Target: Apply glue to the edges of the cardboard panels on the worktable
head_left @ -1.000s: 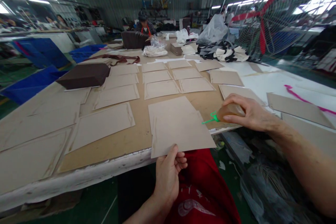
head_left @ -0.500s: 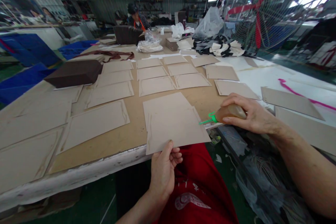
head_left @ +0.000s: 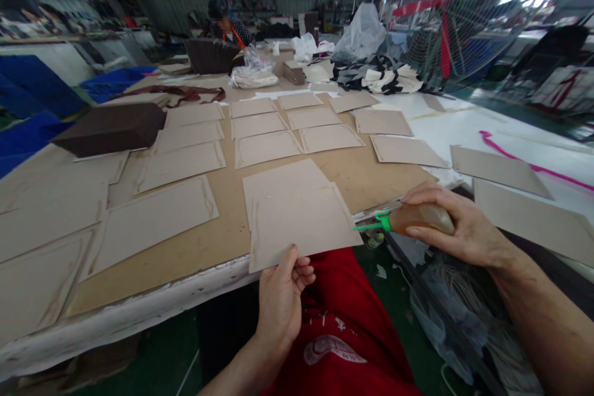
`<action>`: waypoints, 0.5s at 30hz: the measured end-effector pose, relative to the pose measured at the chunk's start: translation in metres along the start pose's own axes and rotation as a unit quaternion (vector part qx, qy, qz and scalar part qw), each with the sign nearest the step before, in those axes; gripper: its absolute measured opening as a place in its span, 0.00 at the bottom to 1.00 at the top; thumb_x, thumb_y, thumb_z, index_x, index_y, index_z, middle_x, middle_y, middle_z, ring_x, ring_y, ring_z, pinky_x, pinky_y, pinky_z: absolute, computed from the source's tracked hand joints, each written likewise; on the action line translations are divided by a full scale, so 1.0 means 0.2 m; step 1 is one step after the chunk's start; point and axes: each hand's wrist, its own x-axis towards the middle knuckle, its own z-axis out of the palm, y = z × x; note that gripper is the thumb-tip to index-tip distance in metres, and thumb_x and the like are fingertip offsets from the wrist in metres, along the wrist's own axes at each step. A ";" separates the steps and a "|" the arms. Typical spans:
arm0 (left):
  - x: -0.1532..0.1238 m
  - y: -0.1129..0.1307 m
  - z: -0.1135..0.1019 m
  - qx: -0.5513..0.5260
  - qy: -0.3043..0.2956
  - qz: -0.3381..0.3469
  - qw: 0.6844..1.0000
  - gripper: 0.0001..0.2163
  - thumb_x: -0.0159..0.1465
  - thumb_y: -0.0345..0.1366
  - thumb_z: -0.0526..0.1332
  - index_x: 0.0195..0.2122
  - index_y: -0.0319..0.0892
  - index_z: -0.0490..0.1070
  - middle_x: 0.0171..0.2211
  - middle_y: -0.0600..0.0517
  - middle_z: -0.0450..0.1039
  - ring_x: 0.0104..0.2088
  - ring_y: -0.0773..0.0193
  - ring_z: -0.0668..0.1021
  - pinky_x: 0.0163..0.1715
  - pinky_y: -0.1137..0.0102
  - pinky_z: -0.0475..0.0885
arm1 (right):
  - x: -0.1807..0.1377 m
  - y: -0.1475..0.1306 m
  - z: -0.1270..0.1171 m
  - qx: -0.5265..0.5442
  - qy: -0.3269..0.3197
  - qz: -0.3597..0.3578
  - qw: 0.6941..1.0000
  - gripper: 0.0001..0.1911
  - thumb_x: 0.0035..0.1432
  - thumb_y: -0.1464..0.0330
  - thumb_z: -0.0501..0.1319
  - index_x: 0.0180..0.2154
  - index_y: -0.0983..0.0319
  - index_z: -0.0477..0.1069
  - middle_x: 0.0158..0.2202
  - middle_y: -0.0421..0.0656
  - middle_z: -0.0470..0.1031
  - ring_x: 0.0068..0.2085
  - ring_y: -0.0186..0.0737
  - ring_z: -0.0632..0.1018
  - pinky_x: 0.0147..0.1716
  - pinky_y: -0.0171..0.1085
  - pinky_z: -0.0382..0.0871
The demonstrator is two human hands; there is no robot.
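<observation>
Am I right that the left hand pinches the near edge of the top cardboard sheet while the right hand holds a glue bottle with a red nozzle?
Not quite: in the head view the glue bottle has a green nozzle, not red. The left hand does pinch the top cardboard sheet, and the right hand holds the bottle.

Glue bottle (head_left: 420,219) lower, nearer card sheet (head_left: 301,226).

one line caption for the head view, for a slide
Left hand holds a card sheet at the table edge; right hand aims a green-nozzled bottle at it.
</observation>
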 end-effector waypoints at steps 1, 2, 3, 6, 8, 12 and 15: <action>0.00 0.00 0.00 0.000 0.000 0.001 1.000 0.15 0.47 0.39 0.76 0.27 0.36 0.73 0.22 0.52 0.76 0.21 0.68 0.76 0.20 0.76 0.74 | -0.02 0.00 0.00 0.005 -0.005 0.002 1.000 0.17 0.61 0.64 0.67 0.51 0.51 0.66 0.47 0.45 0.71 0.48 0.50 0.74 0.44 0.46 0.70; 0.00 0.00 0.00 0.000 -0.001 0.001 1.000 0.15 0.47 0.39 0.76 0.27 0.36 0.73 0.22 0.52 0.76 0.21 0.68 0.76 0.20 0.76 0.74 | -0.03 0.00 0.01 0.011 -0.011 0.005 1.000 0.18 0.61 0.64 0.67 0.51 0.50 0.67 0.48 0.45 0.71 0.48 0.51 0.74 0.44 0.47 0.70; 0.00 0.00 0.00 0.001 -0.002 0.001 1.000 0.15 0.47 0.39 0.76 0.27 0.36 0.73 0.22 0.51 0.76 0.21 0.68 0.76 0.20 0.76 0.74 | -0.05 -0.01 0.01 0.019 -0.017 0.009 1.000 0.18 0.61 0.63 0.67 0.51 0.50 0.67 0.48 0.45 0.72 0.48 0.52 0.74 0.45 0.48 0.70; 0.00 -0.01 0.00 0.005 -0.001 0.003 1.000 0.14 0.48 0.38 0.76 0.26 0.36 0.74 0.22 0.51 0.76 0.21 0.68 0.76 0.20 0.76 0.74 | -0.08 -0.01 0.01 0.034 -0.003 0.024 0.999 0.18 0.60 0.62 0.67 0.51 0.49 0.67 0.48 0.45 0.72 0.48 0.54 0.75 0.46 0.50 0.71; 0.01 0.00 0.00 0.010 0.003 0.007 1.000 0.13 0.49 0.37 0.75 0.26 0.35 0.74 0.22 0.51 0.76 0.21 0.68 0.77 0.21 0.76 0.74 | -0.06 -0.01 0.02 0.036 0.021 0.023 0.999 0.18 0.59 0.63 0.68 0.50 0.50 0.68 0.48 0.45 0.72 0.48 0.53 0.75 0.45 0.49 0.70; 0.01 0.01 0.01 0.017 0.013 0.003 1.000 0.10 0.52 0.34 0.73 0.28 0.36 0.74 0.23 0.51 0.76 0.21 0.68 0.77 0.21 0.76 0.75 | -0.02 0.02 0.05 0.091 0.042 0.064 0.993 0.18 0.55 0.65 0.71 0.47 0.55 0.72 0.45 0.44 0.73 0.45 0.49 0.75 0.44 0.45 0.69; 0.00 0.01 -0.03 0.029 0.034 0.000 0.999 0.10 0.51 0.31 0.72 0.31 0.38 0.73 0.23 0.52 0.76 0.22 0.68 0.77 0.21 0.77 0.75 | -0.08 0.03 0.11 0.328 0.066 0.185 0.924 0.20 0.50 0.68 0.74 0.45 0.57 0.74 0.42 0.42 0.75 0.38 0.40 0.75 0.33 0.35 0.71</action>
